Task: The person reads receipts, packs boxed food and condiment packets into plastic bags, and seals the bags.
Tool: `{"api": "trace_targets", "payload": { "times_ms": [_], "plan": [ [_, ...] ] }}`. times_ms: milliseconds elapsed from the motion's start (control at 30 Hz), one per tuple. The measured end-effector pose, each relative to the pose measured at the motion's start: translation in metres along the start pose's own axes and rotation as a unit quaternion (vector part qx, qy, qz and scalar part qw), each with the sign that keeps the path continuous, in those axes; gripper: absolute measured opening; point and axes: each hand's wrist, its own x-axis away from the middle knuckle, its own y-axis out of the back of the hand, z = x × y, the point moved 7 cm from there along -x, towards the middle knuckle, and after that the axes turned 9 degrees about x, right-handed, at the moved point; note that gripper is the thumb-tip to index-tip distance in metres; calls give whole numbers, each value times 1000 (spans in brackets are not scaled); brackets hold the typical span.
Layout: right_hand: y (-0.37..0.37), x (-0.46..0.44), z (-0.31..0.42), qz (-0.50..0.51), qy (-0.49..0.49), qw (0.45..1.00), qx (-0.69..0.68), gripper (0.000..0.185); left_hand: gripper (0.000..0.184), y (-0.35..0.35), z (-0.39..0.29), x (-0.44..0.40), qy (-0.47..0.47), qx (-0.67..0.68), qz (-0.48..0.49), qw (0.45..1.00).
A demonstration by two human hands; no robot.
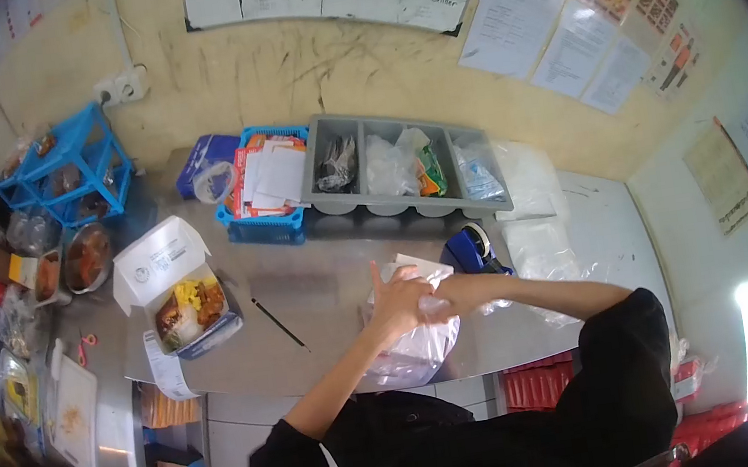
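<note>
A clear plastic bag [419, 349] with something pale inside stands at the front edge of the metal table. My left hand [399, 299] is at the top of the bag, one finger stretched up and the others bent against my right hand. From the right, my right hand [455, 296] closes on the gathered top of the bag. The two hands touch, and the bag's neck is mostly hidden between them. A blue tape dispenser [474, 250] is just behind my right hand. To the left lie a black pencil [281, 324] and an open food box [199, 330] with rice and yellow food.
Behind are a grey divided bin [403, 203], a blue basket [272, 219] with papers and a blue rack [78, 170]. Flat plastic bags [538, 244] lie at the right. Bowls, red scissors [87, 348] and a white cutting board [74, 409] are at the left.
</note>
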Motion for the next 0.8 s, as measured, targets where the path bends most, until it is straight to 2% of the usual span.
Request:
{"api": "trace_targets", "payload": {
  "times_ms": [33,67,100,133,167,200,233,267,300,367,433,467,500,533,600,633,667,700,767,800],
  "plan": [
    [7,-3,0,-42,37,983,-173,37,38,10,3,0,22,2,-74,997],
    [9,-7,-2,-52,41,983,-171,37,44,21,-1,2,-37,-38,-180,982],
    [20,-9,-8,-106,-3,974,-202,35,44,23,-14,2,-43,-46,-183,981],
    [28,-8,-14,-160,-47,957,-236,34,47,30,-21,8,61,-65,-207,974],
    [30,-8,-13,-171,-44,955,-240,34,51,35,-27,20,164,-84,-228,956],
    [35,-8,-4,-202,-5,965,-168,34,52,36,-48,37,129,-140,-283,940],
    [37,-6,3,-231,31,968,-94,35,50,34,-55,49,183,-103,-218,953],
    [36,-5,1,-252,18,963,-98,37,48,27,-58,59,237,-63,-151,958],
    [44,-2,3,-261,19,960,-101,37,48,7,-56,71,167,85,-116,975],
    [54,2,2,-219,-35,966,-134,35,48,8,-62,80,93,225,-73,967],
    [63,2,10,-245,0,962,-122,37,54,67,-92,78,26,213,-201,956],
    [73,10,23,-306,5,951,-49,35,57,105,-95,59,-66,35,-278,958],
    [82,20,39,-361,10,932,23,34,60,126,-98,46,-155,-142,-338,917],
    [90,27,48,-391,14,920,8,30,60,122,-90,40,-149,-140,-330,922],
    [98,33,43,-354,-24,935,-6,27,66,107,-57,16,8,-74,-187,979],
    [101,31,35,-323,-62,944,-13,25,66,102,-67,14,3,-82,-182,980],
    [87,19,31,-349,-20,937,29,24,65,89,-73,22,101,-113,-185,971],
    [76,21,30,-353,-21,935,25,24,63,78,-69,35,197,-143,-188,952],
    [66,27,31,-426,19,905,2,25,50,63,-54,52,212,-33,-184,959],
    [60,29,31,-429,17,903,-6,25,50,62,-51,49,213,-39,-176,960]
  ]
}}
